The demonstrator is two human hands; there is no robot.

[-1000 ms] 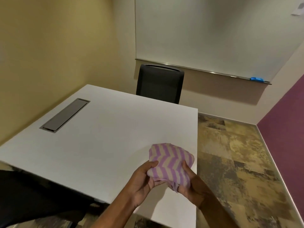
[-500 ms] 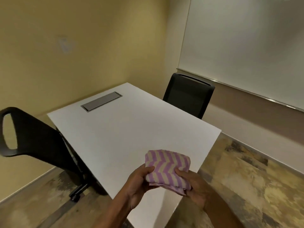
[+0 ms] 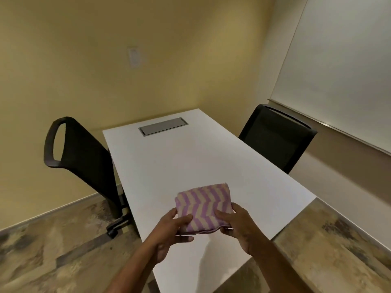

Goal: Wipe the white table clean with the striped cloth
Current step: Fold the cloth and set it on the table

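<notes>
Head view: both hands hold a folded striped cloth [image 3: 204,208] — purple and cream chevrons — just above the near end of the white bench [image 3: 190,157]. The left hand [image 3: 171,231] closes on its lower left corner, thumb on top; the right hand [image 3: 239,225] closes on its right edge. A grey rectangular hatch [image 3: 163,129] lies flush at the far end. Black office chairs stand on each side — one left [image 3: 84,157], one right [image 3: 277,138]. A whiteboard [image 3: 342,70] covers the right wall.
</notes>
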